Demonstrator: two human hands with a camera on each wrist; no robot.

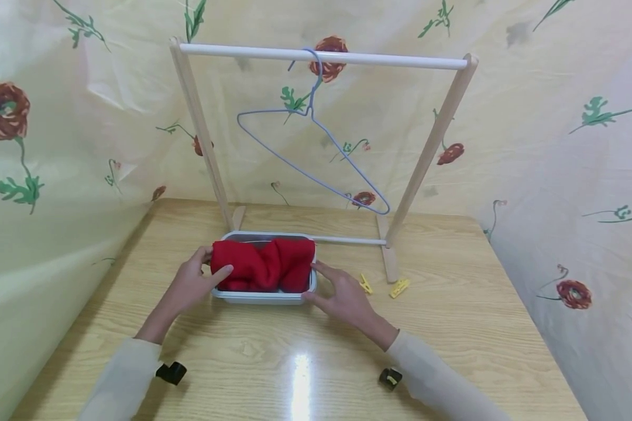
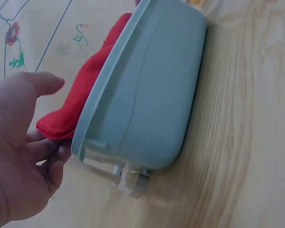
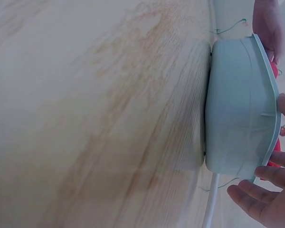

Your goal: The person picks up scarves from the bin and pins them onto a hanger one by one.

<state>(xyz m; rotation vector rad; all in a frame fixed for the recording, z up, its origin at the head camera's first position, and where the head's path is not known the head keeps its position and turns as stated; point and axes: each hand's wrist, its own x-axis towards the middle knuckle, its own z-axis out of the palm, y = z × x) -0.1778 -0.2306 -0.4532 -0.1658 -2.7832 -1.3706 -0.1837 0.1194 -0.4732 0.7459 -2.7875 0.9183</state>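
A red cloth (image 1: 253, 266), perhaps a folded garment, lies bunched in a pale blue plastic bin (image 1: 263, 298) on the table. At the bin's left end is my left hand (image 1: 192, 278). Its fingers touch the underside of the cloth's edge, while the thumb stands raised off the cloth in the left wrist view. My right hand (image 1: 344, 295) rests on the bin's right end, its thumb near the front corner and its fingertips along the rim in the right wrist view. A white bracket (image 2: 133, 183) shows on the bin's left end.
Behind the bin stands a wooden rack (image 1: 426, 158) with a white top bar (image 1: 390, 59). A blue wire hanger (image 1: 316, 178) hangs tilted from the bar. Two yellow clothespins (image 1: 399, 288) lie right of my right hand. Flowered sheeting (image 1: 558, 175) surrounds the wooden table (image 1: 232, 362).
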